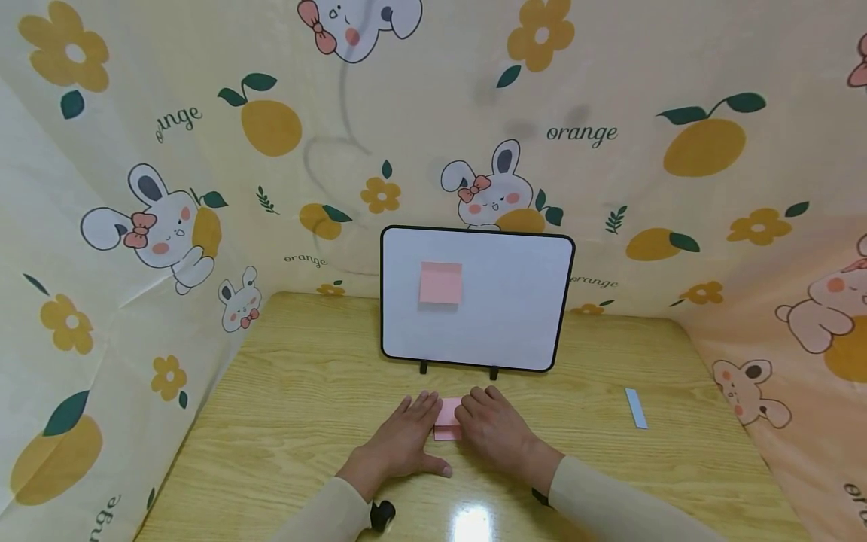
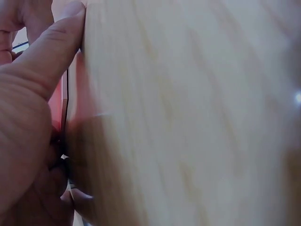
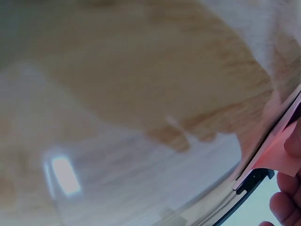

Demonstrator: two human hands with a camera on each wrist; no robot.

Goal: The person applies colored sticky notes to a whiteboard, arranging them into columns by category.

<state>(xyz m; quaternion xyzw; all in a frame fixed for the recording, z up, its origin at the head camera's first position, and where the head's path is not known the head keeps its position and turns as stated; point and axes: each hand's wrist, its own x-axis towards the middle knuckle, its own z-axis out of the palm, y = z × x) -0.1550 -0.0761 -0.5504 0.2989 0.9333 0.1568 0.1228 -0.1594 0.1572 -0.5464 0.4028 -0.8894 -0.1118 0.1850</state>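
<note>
My left hand [image 1: 400, 436], fingers extended, rests at the 9 o'clock edge of pink paper [image 1: 447, 412] on the counter [image 1: 291, 421] as my right hand [image 1: 497, 432], fingers curled, pinches it at 3 o'clock; a whiteboard [image 1: 504, 305] bearing a pink square [image 1: 440, 284] stands at 12 o'clock.

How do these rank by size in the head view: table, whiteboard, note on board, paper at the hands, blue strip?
1. Table
2. Whiteboard
3. Note on board and paper: order unsure, the right hand hides part of the paper
4. Blue strip
</note>
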